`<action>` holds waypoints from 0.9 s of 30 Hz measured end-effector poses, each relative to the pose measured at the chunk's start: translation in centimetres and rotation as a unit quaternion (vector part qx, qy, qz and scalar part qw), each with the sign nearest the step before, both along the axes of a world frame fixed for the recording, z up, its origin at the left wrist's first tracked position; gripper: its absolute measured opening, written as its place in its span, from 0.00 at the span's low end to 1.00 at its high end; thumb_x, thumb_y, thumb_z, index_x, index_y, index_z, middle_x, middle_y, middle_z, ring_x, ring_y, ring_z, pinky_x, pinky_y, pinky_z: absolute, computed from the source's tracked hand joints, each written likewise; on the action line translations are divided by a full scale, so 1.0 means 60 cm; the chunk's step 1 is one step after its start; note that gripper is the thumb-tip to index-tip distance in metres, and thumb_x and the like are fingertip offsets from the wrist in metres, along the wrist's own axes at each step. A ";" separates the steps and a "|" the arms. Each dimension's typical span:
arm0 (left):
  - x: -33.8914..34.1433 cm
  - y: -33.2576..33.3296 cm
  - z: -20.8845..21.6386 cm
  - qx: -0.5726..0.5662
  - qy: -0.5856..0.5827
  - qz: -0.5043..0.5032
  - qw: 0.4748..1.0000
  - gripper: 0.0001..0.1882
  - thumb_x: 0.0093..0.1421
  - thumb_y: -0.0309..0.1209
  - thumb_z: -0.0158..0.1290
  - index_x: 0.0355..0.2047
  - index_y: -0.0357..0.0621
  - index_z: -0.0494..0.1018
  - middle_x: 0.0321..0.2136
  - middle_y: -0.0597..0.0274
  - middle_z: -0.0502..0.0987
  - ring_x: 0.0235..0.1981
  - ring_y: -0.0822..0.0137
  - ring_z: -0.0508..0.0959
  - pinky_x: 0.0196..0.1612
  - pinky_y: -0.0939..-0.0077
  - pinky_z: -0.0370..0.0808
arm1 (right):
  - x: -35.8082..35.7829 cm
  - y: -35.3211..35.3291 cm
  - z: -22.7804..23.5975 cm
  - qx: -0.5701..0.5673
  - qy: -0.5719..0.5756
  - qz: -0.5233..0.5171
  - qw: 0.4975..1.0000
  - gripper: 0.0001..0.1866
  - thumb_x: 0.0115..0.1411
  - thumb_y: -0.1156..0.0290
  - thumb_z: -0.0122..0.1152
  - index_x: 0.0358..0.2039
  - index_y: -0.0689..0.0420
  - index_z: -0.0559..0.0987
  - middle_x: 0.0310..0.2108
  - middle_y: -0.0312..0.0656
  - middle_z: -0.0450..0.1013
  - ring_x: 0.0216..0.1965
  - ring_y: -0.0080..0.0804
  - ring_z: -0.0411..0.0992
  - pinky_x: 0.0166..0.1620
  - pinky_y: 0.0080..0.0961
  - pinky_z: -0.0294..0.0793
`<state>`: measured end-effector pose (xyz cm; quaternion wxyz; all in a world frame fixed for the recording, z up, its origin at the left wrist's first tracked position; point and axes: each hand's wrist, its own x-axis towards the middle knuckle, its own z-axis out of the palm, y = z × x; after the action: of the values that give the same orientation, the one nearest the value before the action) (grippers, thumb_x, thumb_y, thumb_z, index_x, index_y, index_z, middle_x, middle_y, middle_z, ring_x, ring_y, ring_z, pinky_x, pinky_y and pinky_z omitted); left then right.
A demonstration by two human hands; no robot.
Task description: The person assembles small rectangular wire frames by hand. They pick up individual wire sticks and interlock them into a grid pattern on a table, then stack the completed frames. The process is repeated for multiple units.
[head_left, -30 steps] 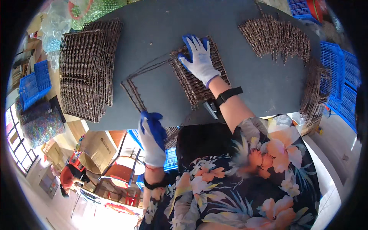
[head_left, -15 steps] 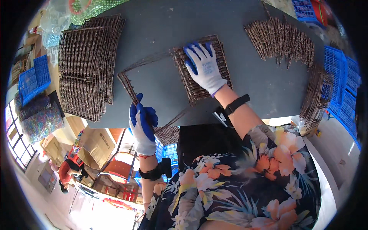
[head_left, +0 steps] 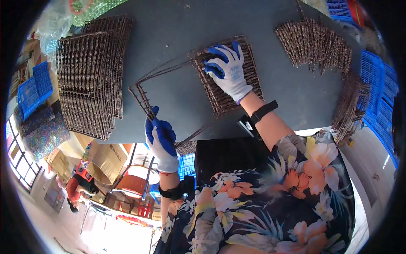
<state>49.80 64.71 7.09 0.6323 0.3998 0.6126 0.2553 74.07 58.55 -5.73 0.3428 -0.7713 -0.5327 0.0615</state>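
Observation:
My left hand (head_left: 162, 142), in a white glove with blue palm and fingers, is closed around one side of several thin brown wire frames (head_left: 145, 103). The frames stretch away from it toward a brown wire grid panel (head_left: 249, 63) lying on the dark grey table (head_left: 169, 25). Over that panel's upper left part rests my right hand (head_left: 228, 72), gloved the same way. Its fingers are curled, with thumb and fingertips closing near the panel's left edge; its palm side is partly hidden. The panel looks like several layers with twisted brown bars across.
A tall stack of brown grid panels (head_left: 86, 84) lies at the left. Loose twisted brown rods (head_left: 315, 44) are fanned at the far right, with more brown frames (head_left: 350, 101) by the right edge. Blue plastic crates (head_left: 372, 84) stand beyond. A person (head_left: 76, 188) is in the background.
My right hand has gone from lying flatter on the panel to curled fingers near its left edge. The wire frames in my left hand have spread apart slightly.

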 end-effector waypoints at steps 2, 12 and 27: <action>0.010 -0.008 0.022 0.017 0.019 -0.019 1.000 0.22 0.70 0.39 0.44 0.58 0.38 0.67 0.17 0.74 0.64 0.13 0.84 0.58 0.15 0.87 0.53 | -0.003 0.005 -0.004 -0.005 0.001 -0.024 1.000 0.16 0.47 0.64 0.73 0.35 0.42 0.77 0.52 0.36 0.70 0.59 0.42 0.64 0.68 0.60 0.45; 0.066 -0.082 0.141 0.072 0.081 -0.061 0.992 0.24 0.69 0.39 0.44 0.59 0.37 0.66 0.16 0.76 0.62 0.14 0.84 0.57 0.17 0.86 0.50 | 0.003 -0.001 -0.010 0.020 -0.028 -0.053 0.998 0.16 0.45 0.67 0.72 0.34 0.43 0.77 0.50 0.34 0.71 0.56 0.40 0.67 0.66 0.59 0.50; 0.055 -0.075 0.112 0.102 0.005 -0.031 0.994 0.23 0.68 0.39 0.48 0.59 0.39 0.66 0.17 0.75 0.64 0.13 0.85 0.58 0.15 0.88 0.52 | -0.006 -0.051 0.092 0.079 0.205 -0.133 0.966 0.18 0.60 0.63 0.63 0.49 0.53 0.77 0.49 0.47 0.74 0.48 0.50 0.74 0.51 0.40 0.75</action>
<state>53.09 60.19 13.83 0.5931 0.4821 0.5736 0.2946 73.70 55.48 -0.24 0.5096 -0.7767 -0.3468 0.1294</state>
